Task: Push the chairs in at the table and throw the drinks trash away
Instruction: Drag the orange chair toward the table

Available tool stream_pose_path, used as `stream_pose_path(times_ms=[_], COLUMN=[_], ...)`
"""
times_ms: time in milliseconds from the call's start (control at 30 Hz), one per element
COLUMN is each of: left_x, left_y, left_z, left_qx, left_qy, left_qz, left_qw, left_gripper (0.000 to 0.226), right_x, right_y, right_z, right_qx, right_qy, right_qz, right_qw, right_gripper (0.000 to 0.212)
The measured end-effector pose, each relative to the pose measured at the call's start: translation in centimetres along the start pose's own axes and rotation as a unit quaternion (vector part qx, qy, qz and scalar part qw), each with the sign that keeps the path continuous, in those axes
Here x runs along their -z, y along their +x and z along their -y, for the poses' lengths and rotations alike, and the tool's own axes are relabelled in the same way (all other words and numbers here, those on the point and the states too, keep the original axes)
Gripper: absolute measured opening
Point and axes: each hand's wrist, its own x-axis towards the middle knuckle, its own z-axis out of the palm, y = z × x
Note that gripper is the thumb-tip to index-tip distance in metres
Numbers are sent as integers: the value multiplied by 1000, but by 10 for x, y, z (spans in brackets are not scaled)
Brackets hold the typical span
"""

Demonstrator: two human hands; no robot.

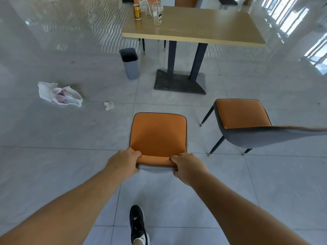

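Observation:
An orange-seated chair (158,131) with a grey shell stands on the floor in front of me, well short of the wooden table (203,27). My left hand (124,160) and my right hand (188,167) both grip the top of its backrest. A second orange chair (241,114) stands to the right, turned sideways, away from the table. On the table's far left corner stand a gold drink can (137,12) and a clear plastic cup (157,14) with a straw; another clear cup (148,8) is behind them. A grey trash bin (131,64) stands open by the table's left side.
The table's dark base (180,82) sits on the tiled floor between the chairs and the bin. A white plastic bag (59,93) and a crumpled paper (109,105) lie on the floor at left. Another orange chair (185,1) is beyond the table. My black shoe (138,225) is below.

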Motion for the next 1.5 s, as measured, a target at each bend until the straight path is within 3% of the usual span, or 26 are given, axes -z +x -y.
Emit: stream_pose_path(times_ms=[400,1000,1500], left_x=[73,167,238], left_y=[148,377,556], left_z=[53,59,93], left_qx=[-43,-18,-50], left_qy=[7,22,42], left_qz=[-12,-2,-24], left_qw=[999,1000,998], left_gripper=[34,40,30], right_x=[59,157,221], right_y=[142,346,515], right_z=[-25,-137,-200], right_qx=[-48,-30,-73], right_qy=[13,11,18], right_qz=[5,21,5], right_qw=[999,999,997], right_gripper=[27,26,21])
